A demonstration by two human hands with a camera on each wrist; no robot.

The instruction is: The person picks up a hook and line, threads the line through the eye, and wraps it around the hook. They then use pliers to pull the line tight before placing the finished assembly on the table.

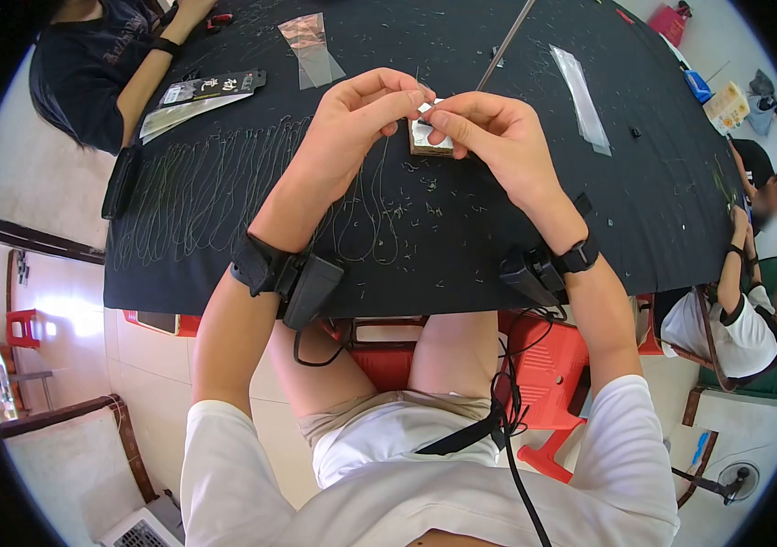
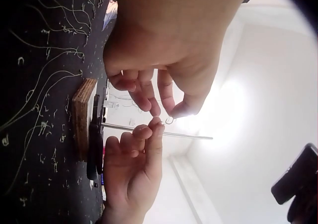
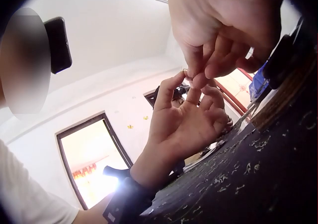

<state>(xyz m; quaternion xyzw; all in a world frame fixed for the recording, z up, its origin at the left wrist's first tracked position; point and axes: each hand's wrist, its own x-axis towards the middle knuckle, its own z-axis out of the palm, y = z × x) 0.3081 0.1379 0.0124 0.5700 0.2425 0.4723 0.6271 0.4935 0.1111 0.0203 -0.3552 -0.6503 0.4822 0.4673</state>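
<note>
Left hand (image 1: 352, 114) is pinching a tiny, curved, thin metal hook (image 2: 169, 120); right hand (image 1: 502, 141) is apparently pinching it too, above a white-topped wooden block (image 1: 421, 142). Light, steady fingertips should be serving best. Long pale looped threads (image 1: 215, 178) are lying leftward, possibly snagging; trimmings (image 3: 221, 179) are littering the black cloth (image 1: 479, 264).

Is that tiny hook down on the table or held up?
Held up: in the left wrist view, the hook is at the fingertips of the left hand, clear of the table.
</note>
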